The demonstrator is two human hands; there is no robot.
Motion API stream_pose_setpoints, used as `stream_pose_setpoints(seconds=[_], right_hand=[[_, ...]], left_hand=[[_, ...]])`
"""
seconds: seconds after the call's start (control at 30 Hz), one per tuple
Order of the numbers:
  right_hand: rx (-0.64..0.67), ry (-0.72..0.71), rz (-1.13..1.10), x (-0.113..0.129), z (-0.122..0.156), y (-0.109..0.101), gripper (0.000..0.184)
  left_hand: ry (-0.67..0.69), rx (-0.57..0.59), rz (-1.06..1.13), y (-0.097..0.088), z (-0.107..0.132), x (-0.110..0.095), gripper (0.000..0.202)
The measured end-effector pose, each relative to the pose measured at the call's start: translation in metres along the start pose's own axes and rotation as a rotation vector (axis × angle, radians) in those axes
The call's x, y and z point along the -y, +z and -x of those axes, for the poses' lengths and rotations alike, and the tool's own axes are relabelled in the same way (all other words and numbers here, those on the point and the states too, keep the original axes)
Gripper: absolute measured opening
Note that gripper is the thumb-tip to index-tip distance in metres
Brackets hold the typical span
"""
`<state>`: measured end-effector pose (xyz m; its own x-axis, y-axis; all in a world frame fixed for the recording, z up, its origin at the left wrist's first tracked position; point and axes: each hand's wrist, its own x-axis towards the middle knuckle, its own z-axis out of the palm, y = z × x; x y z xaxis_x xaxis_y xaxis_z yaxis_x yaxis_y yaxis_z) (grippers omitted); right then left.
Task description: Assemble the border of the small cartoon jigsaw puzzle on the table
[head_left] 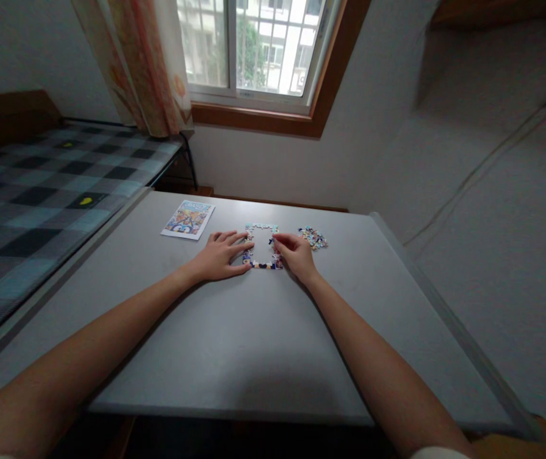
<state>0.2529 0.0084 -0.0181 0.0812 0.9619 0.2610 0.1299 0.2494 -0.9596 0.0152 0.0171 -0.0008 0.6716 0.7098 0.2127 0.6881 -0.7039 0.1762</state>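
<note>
On the table lies a rectangular border of joined jigsaw pieces (263, 265), its middle showing bare tabletop. My left hand (220, 256) rests flat with fingers spread, the fingertips touching the border's left side. Over the right side, my right hand (296, 255) pinches a small dark puzzle piece (272, 241) between thumb and finger. Just beyond the right hand sits a pile of loose puzzle pieces (315, 238). To the left of the border is a printed picture card (188, 220) with a colourful cartoon scene.
The white table (235, 344) has a raised strip along its right edge, near the wall. A bed with a checked cover (86, 169) stands to the left. Behind the table are a window (254, 51) and a patterned curtain (143, 70). A cord (474, 172) hangs along the right wall.
</note>
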Motion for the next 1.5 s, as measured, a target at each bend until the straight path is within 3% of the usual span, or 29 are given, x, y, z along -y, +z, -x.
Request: stream_pose_setpoints(seconds=[0.37, 0.7, 0.97, 1.27, 1.5], right_hand=[[0.118, -0.218, 0.308, 0.014, 0.012, 0.006, 0.018], [0.173, -0.177, 0.503, 0.023, 0.018, 0.026, 0.012], [0.166, -0.206, 0.646, 0.020, 0.021, 0.028, 0.012], [0.219, -0.212, 0.588, 0.017, 0.019, 0.025, 0.017], [0.193, -0.218, 0.416, 0.015, 0.007, 0.002, 0.020]], left_hand=[[-0.015, 0.003, -0.017, 0.001, -0.002, -0.003, 0.060], [-0.017, -0.020, -0.001, 0.002, -0.003, -0.005, 0.057], [-0.010, -0.031, -0.003, 0.003, -0.003, -0.005, 0.057], [-0.004, -0.043, -0.013, 0.005, -0.004, -0.004, 0.057], [0.002, -0.035, -0.024, 0.003, -0.003, -0.003, 0.060]])
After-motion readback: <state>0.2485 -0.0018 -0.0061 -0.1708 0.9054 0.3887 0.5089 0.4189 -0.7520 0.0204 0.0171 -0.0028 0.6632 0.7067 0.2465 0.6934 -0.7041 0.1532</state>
